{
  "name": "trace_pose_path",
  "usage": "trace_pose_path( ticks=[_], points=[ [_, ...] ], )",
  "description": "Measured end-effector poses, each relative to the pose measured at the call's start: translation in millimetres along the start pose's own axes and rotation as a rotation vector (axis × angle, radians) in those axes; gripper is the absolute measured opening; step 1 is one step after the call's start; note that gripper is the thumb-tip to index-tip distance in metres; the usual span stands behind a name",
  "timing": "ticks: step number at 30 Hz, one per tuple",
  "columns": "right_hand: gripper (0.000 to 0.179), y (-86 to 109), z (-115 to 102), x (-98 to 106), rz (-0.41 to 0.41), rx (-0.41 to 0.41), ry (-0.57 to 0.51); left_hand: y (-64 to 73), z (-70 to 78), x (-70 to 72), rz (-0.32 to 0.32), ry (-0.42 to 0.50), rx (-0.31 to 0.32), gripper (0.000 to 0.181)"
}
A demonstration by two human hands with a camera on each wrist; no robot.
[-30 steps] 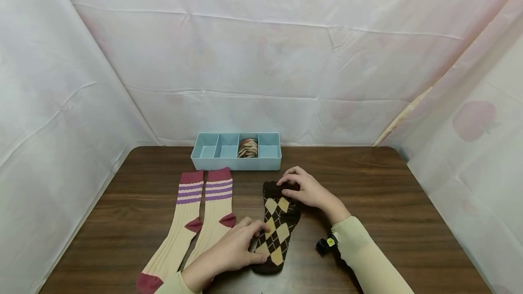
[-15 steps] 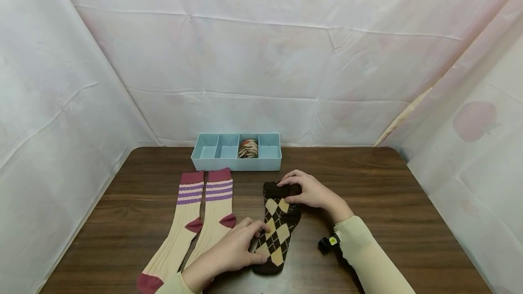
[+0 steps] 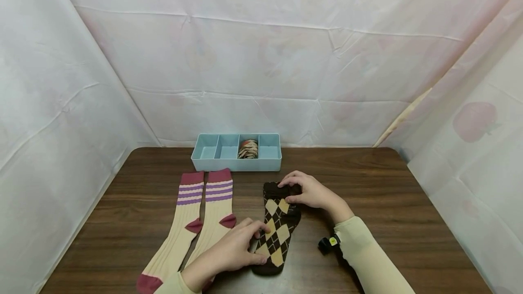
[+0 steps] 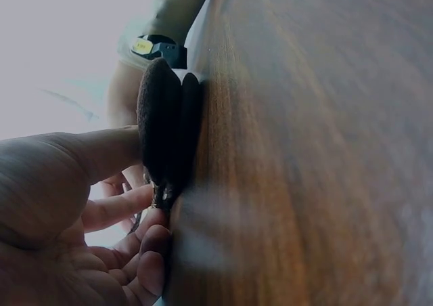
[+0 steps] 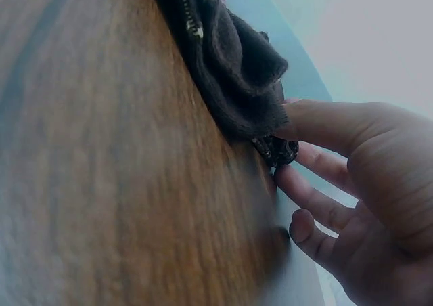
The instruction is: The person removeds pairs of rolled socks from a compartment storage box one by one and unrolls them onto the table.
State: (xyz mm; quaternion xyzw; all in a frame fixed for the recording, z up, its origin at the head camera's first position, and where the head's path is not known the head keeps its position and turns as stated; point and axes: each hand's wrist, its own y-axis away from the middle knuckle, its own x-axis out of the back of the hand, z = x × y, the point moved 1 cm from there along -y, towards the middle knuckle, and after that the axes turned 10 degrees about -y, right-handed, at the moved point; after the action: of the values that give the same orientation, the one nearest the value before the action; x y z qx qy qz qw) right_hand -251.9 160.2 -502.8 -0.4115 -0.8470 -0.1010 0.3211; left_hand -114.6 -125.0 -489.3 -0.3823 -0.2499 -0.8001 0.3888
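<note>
Some argyle sock (image 3: pixel 278 234) behind right hand (image 3: pixel 312 192)

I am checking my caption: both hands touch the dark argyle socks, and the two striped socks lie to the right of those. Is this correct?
The side is wrong: the two striped socks lie to the left of the dark argyle socks, as the head view shows. The left hand and right hand do touch the latter.
</note>
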Motion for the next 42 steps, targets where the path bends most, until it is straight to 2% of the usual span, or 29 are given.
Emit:
trace_pose_path(
  ticks=[7,14,31,35,38,40,42],
  points=[
    [0.035,1.8,-0.3,0.9,0.007,0.007,0.036,-0.1,-0.3,0.0,0.001,-0.002,-0.014,0.059],
    [0.026,3.1,-0.4,3.5,0.064,0.007,0.073,-0.7,-0.1,-0.2,-0.009,-0.014,-0.038,0.06],
    [0.021,-0.3,4.0,4.5,0.222,-0.175,0.063,1.3,5.5,-1.4,-0.029,-0.068,-0.086,0.06],
    [0.022,0.7,5.5,4.1,0.252,-0.152,0.072,0.3,4.3,-1.9,-0.034,-0.076,-0.081,0.059],
    [0.028,1.3,5.2,4.5,0.271,-0.113,0.083,-0.1,3.9,-2.6,-0.034,-0.08,-0.081,0.058],
    [0.03,1.1,4.2,4.6,0.263,-0.084,0.088,0.0,3.7,-2.8,-0.032,-0.081,-0.083,0.059],
    [0.024,0.9,3.1,4.4,0.229,-0.051,0.095,0.0,3.6,-2.7,-0.031,-0.081,-0.083,0.059]
  ],
)
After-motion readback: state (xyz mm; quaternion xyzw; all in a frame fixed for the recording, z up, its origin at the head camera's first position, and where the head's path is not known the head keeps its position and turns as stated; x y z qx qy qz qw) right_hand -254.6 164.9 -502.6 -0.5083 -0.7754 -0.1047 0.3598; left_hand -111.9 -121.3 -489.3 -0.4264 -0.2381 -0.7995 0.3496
